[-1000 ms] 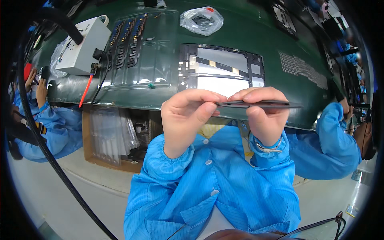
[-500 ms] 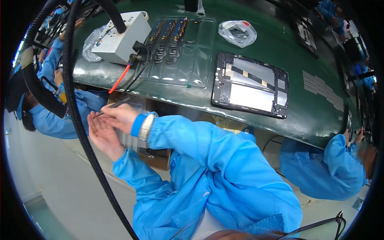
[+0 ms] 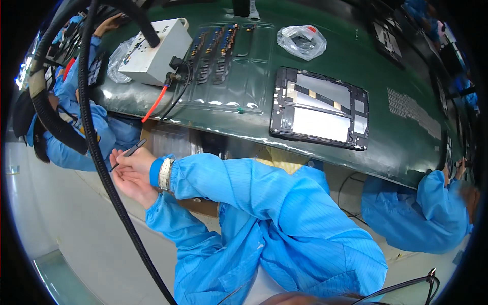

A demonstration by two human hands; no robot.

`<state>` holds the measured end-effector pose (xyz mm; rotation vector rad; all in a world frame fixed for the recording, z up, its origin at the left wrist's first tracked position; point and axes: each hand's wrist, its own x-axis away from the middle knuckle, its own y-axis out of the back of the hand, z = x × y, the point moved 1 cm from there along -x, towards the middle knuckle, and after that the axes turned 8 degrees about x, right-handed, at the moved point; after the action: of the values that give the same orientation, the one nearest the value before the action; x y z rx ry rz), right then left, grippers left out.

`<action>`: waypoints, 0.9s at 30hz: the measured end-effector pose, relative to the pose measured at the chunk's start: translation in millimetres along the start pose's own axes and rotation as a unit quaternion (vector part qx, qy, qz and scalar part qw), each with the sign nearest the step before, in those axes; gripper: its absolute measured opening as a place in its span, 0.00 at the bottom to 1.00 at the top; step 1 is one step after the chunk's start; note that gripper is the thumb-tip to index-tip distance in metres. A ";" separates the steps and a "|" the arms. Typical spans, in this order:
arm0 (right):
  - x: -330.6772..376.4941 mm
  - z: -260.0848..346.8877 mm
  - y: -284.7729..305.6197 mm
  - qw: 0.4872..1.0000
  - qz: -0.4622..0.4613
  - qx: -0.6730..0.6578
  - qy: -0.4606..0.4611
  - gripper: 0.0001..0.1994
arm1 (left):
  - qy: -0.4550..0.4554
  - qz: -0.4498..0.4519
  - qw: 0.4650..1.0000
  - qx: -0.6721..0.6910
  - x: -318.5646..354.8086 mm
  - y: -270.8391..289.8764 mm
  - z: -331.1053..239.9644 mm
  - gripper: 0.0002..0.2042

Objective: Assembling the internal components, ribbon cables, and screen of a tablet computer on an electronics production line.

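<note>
Off the bench's near edge at the left, my right hand [image 3: 138,159] pinches a pair of black tweezers [image 3: 135,148]. Their tip points down and left, close to the fingers of my left hand [image 3: 134,187]. That hand lies palm up beneath the right one, fingers stretched out. Whether something tiny rests on its fingers is too small to tell. On the green bench [image 3: 213,124] lies an opened tablet body [image 3: 320,109], black-framed with silver panels. To its left, a clear plastic tray [image 3: 254,96] holds rows of small parts with dark cables [image 3: 219,73].
A white box [image 3: 157,53] with a black hose [image 3: 147,30] and a red tube [image 3: 155,104] stands at the back left. Another black hose [image 3: 109,198] hangs before my hands. A plastic bag [image 3: 301,43] lies behind the tablet. Co-workers [image 3: 417,213] sit on both sides.
Both hands have shifted slightly down; my right hand has moved left and lower. The tweezers now tilt more steeply. The co-worker at the left has reached an arm forward.
</note>
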<state>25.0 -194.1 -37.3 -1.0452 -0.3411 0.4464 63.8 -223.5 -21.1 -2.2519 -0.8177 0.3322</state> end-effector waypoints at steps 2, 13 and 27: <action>10.1 13.4 4.0 0.997 -0.001 -0.073 0.005 0.04 | -0.031 -0.040 0.998 -0.022 8.6 -17.9 9.0 0.19; 280.1 302.3 75.4 0.636 -0.233 0.599 0.427 0.04 | -0.023 0.667 0.680 -0.303 121.2 -204.9 115.6 0.15; 252.6 376.5 178.9 0.588 -0.346 0.708 0.184 0.07 | -0.031 0.730 0.555 -0.397 139.4 -253.9 232.3 0.16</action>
<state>29.7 292.4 -6.1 0.6422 0.0760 -0.2859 -50.0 129.8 -10.7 -3.2133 1.5062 0.8730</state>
